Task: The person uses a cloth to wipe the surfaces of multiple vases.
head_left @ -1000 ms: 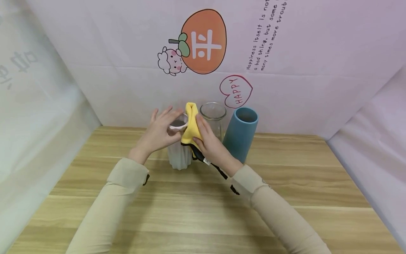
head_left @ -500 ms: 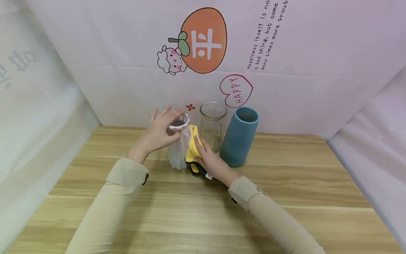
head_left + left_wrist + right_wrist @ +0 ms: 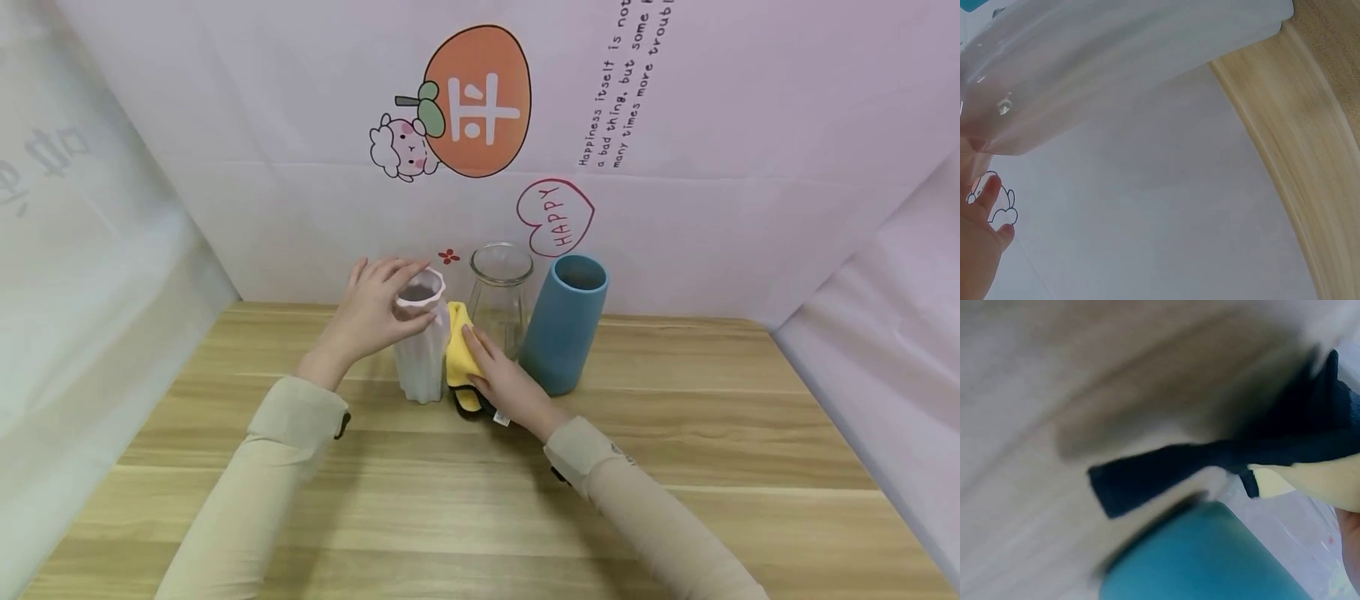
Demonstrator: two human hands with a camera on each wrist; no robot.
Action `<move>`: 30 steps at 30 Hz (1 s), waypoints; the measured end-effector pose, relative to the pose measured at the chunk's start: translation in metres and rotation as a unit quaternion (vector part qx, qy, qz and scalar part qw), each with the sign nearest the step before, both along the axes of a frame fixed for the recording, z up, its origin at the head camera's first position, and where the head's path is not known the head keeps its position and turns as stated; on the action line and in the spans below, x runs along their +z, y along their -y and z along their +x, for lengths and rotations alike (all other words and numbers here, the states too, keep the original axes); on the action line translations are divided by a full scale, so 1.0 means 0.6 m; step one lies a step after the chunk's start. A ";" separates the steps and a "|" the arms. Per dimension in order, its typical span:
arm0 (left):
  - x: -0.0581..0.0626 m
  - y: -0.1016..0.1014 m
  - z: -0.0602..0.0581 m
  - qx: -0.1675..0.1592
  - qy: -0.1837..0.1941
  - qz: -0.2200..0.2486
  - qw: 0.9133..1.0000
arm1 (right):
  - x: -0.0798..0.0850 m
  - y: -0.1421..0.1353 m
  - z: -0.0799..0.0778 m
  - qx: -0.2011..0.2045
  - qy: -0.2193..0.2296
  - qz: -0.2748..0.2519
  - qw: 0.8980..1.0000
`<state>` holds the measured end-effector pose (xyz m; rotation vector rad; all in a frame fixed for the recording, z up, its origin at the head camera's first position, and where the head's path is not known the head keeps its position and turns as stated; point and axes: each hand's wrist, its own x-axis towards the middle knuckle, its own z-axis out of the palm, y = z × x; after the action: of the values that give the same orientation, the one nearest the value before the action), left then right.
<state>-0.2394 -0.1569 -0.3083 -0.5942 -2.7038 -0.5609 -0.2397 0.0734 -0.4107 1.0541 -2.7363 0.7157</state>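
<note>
My left hand (image 3: 372,308) grips the rim of a white fluted vase (image 3: 422,358), thumb at the near side and fingers over the far side. The vase stands upright on the wooden table. In the left wrist view its pale ribbed wall (image 3: 1122,56) runs across the top, with the left fingers (image 3: 988,194) at the lower left. My right hand (image 3: 510,383) holds a folded yellow cloth (image 3: 461,346) with a dark edge against the vase's right side. In the right wrist view the cloth's dark side (image 3: 1166,472) hangs loose; the right fingertips are hidden there.
A clear glass vase (image 3: 501,304) stands just behind the cloth. To its right is a blue vase (image 3: 566,329), seen close below the cloth in the right wrist view. A white printed backdrop (image 3: 300,208) rises behind the table (image 3: 420,517).
My right hand has moved the cloth down from the white vase's rim to the lower part of its side. The left hand stays at the rim.
</note>
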 end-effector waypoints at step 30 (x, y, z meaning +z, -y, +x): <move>0.008 -0.005 -0.002 -0.043 0.091 0.052 0.994 | 0.034 0.025 -0.002 -0.002 -0.019 -0.055 0.998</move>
<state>-0.2407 -0.1537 -0.3035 -0.6633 -2.8061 -0.8108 -0.2406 0.0583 -0.3906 1.0276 -2.6335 0.8254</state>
